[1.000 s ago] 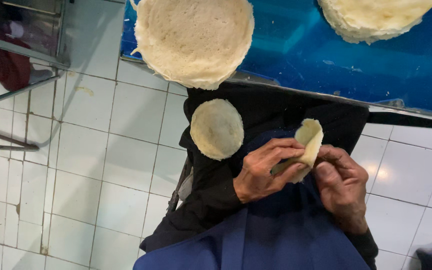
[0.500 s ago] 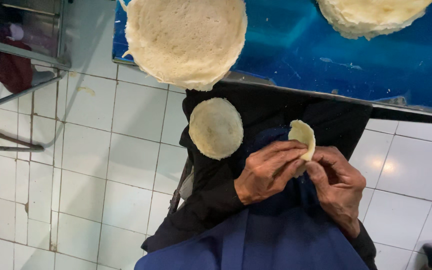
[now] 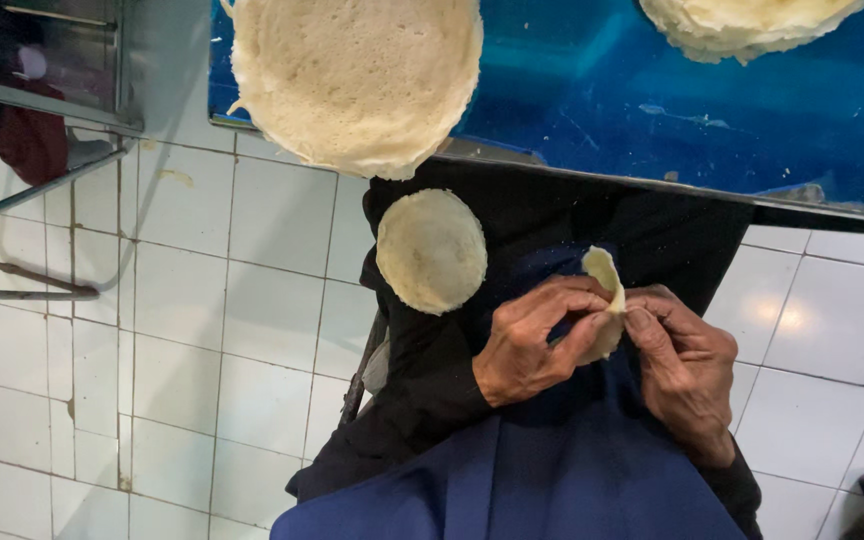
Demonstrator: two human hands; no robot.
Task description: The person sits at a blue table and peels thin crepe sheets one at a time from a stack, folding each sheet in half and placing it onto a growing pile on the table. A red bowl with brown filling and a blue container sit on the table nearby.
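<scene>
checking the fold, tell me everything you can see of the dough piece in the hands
The dough piece is pale cream, thin and soft-looking, folded over on itself so its rounded edge points up. The left hand pinches it from one side and the right hand from the other, and they hide its lower part. It is held above the lap, over dark clothing, below the blue table.

both hands are up in front of the lap, close together and nearly touching at the fingertips. the left hand (image 3: 532, 345) curls in from the left, fingers bent, thumb and forefinger pinched shut. the right hand (image 3: 687, 370) faces it, knuckles up, fingers folded in and pinching too. both wrists run back down toward the body, in dark sleeves
</scene>
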